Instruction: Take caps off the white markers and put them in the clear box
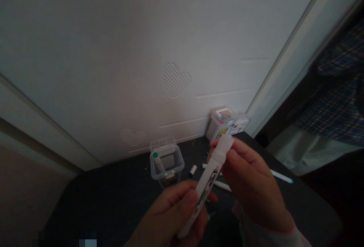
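Note:
A white marker pen [207, 181] with black print is held up in front of me, tilted from lower left to upper right. My left hand [173, 213] is closed round its lower barrel. My right hand [250, 180] pinches its upper end, fingers on the white cap at the top. Behind the hands, on the dark table [113, 194], stands a clear plastic box [167, 161] with one green-capped marker upright in it.
A second clear tub [223, 122] full of coloured markers stands against the white wall with heart reliefs. Loose markers and a blue cap [193, 170] lie on the table behind my hands. Plaid fabric [335, 99] hangs at the right, past the table's edge.

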The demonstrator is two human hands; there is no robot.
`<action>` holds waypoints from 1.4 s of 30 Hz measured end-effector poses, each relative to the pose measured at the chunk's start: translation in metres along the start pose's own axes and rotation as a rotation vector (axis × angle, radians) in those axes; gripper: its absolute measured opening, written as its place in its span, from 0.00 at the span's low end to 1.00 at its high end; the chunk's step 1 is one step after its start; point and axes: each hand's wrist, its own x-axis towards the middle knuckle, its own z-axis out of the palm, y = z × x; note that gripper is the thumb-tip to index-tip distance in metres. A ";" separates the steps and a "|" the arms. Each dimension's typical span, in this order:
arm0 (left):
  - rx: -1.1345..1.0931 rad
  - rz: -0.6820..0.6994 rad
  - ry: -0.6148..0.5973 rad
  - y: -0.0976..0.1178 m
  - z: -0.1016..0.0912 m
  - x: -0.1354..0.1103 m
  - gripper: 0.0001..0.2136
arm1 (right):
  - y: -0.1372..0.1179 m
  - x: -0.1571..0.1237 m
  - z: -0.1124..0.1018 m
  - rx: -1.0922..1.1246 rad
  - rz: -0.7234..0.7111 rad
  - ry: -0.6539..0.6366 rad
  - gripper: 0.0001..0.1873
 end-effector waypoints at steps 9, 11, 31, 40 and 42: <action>-0.056 0.000 -0.043 -0.005 -0.001 0.004 0.14 | -0.003 0.003 0.003 0.014 -0.028 -0.020 0.08; -0.068 -0.001 -0.058 -0.006 -0.002 0.005 0.14 | -0.002 0.003 0.001 0.007 -0.029 -0.033 0.10; -0.018 0.069 0.053 -0.005 -0.002 0.008 0.15 | -0.004 0.001 0.001 0.058 -0.074 -0.124 0.27; 0.723 0.367 0.597 0.012 -0.008 0.003 0.14 | 0.011 0.014 0.001 -0.108 -0.243 0.046 0.27; 0.907 0.507 0.822 0.018 -0.023 0.001 0.15 | 0.017 0.024 -0.005 -0.131 -0.336 0.162 0.27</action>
